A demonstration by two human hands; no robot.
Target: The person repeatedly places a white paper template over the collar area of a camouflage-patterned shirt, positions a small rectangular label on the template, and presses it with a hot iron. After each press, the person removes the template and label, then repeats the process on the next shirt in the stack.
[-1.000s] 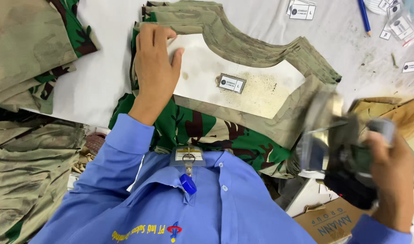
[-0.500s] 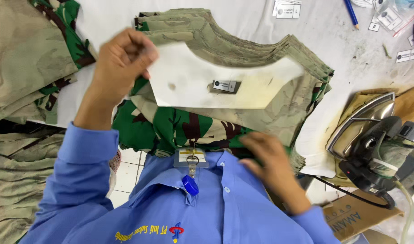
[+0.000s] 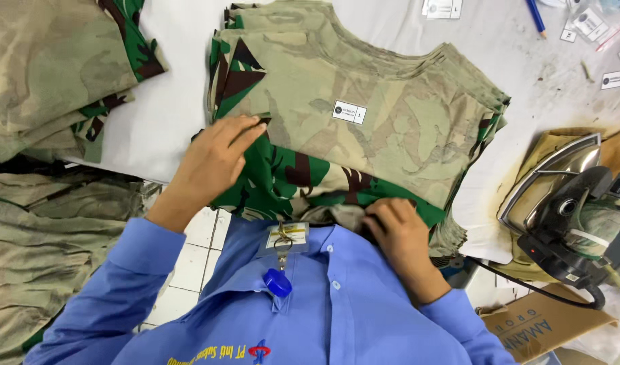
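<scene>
A stack of camouflage garment pieces [image 3: 391, 128] lies on the white table, pale side up, with a small white label [image 3: 349, 112] on the top piece. My left hand [image 3: 215, 162] rests flat on the stack's left edge, fingers on the green folded-over fabric. At the near edge my right hand [image 3: 398, 233] pinches the green camouflage fabric [image 3: 290, 189] of the top piece. I wear a blue shirt with a badge clipped at the collar.
A steam iron [image 3: 567, 209] sits on its side on a scorched pad at the right. More camouflage pieces are piled at the left [image 3: 46, 74] and lower left [image 3: 33, 250]. Small labels [image 3: 617, 80], a blue pen [image 3: 535, 17] and a cardboard box [image 3: 540, 318] lie about.
My left hand pulled the white template out of the garment and it is gone from view. The right hand set the iron down at the right and took the fabric's near edge.
</scene>
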